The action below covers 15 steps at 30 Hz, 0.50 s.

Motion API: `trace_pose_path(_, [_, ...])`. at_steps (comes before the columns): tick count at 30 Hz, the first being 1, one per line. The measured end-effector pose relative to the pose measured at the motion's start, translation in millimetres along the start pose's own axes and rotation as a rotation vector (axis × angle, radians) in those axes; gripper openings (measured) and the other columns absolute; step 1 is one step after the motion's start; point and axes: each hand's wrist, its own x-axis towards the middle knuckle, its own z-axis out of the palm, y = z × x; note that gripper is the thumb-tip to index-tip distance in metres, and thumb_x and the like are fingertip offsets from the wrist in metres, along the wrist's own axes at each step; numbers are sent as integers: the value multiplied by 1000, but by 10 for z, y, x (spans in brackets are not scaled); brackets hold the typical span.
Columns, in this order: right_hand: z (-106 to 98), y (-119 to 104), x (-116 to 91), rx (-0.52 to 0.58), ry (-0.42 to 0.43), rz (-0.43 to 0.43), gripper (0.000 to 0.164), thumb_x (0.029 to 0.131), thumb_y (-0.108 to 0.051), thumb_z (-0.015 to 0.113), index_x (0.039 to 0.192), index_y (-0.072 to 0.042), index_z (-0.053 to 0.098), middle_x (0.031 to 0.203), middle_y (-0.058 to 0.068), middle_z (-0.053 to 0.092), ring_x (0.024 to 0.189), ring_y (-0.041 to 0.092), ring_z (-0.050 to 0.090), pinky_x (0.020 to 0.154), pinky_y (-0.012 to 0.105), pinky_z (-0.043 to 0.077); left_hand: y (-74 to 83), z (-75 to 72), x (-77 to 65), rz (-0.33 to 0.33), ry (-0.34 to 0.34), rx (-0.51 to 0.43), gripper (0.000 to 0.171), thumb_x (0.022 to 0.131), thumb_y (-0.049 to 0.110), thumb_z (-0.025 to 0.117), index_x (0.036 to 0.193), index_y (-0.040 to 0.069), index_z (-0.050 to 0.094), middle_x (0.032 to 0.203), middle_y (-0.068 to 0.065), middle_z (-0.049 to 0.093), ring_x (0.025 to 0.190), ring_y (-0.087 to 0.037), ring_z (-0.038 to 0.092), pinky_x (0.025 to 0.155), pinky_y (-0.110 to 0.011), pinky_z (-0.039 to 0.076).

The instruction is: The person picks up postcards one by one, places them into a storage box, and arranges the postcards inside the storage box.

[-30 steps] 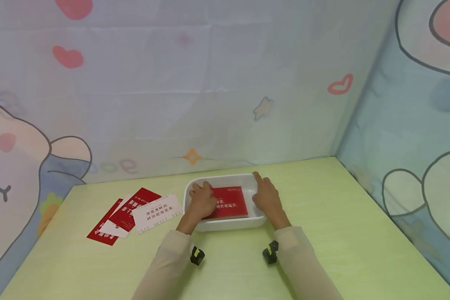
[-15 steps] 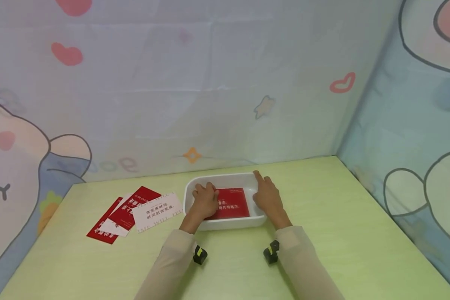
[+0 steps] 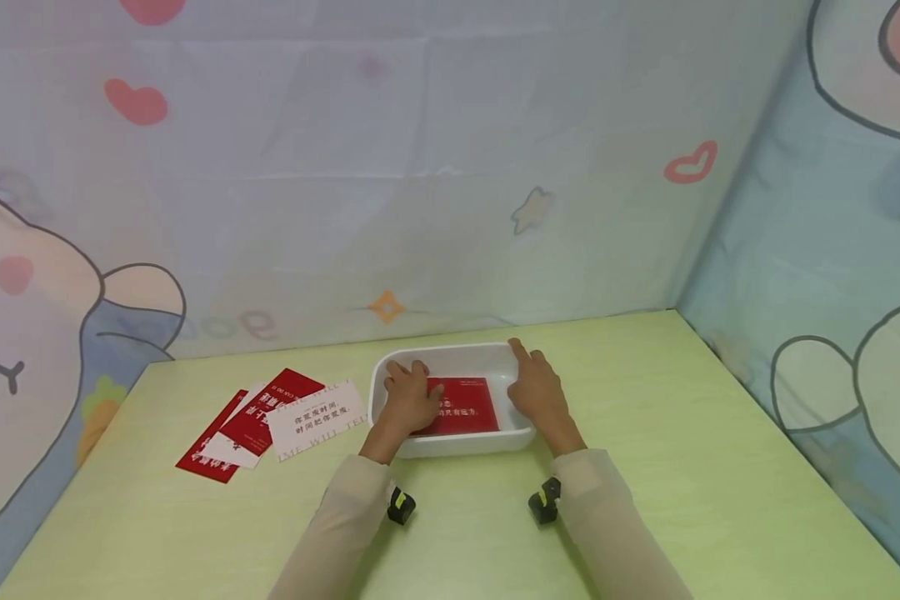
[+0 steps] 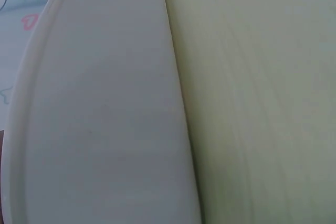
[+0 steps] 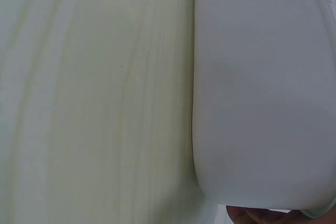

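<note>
A white plastic tray [image 3: 461, 447] stands on the table, with a red card [image 3: 461, 407] bearing white characters lying flat inside. My left hand [image 3: 407, 402] reaches over the near left rim into the tray. Its thumb lies over the card's left part, apart from the fingers, which are towards the tray's left end. That end of the card is hidden beneath the hand. My right hand [image 3: 537, 393] grips the tray's right end, index finger pointing along the far right corner. In the right wrist view, fingers [image 5: 257, 215] show round the outside of the tray's end.
Left of the tray lies an overlapping fan of red cards [image 3: 213, 446] and white cards [image 3: 318, 421], one corner close to the tray. A wrist camera [image 3: 401, 506] sits at each cuff. A printed cloth [image 3: 450, 208] hangs behind the pale green table [image 3: 682, 433].
The red card in the tray has shifted slightly to the right. My left thumb has spread away from the fingers over the card. The right hand keeps its place on the tray.
</note>
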Motion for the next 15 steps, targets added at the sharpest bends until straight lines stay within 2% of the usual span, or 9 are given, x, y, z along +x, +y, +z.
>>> trace_pose_path(6, [-15,6,3,-2,5,-11,72,80,2,55,146,-8,29,127,26,46,97,35,53,79,51,51,25,-12,-17,-5,-11,24,38,91,25,57,110,-6,46,123,-33,23,105,-45,30,84,-52,40])
trace_pose_path(15, [2,5,4,4,2,-7,72,80,2,56,146,-8,29,127,26,46,97,35,53,79,51,52,59,-31,-52,-10,-18,73,48,88,31,61,116,-5,45,128,-31,25,112,-42,28,82,-49,45])
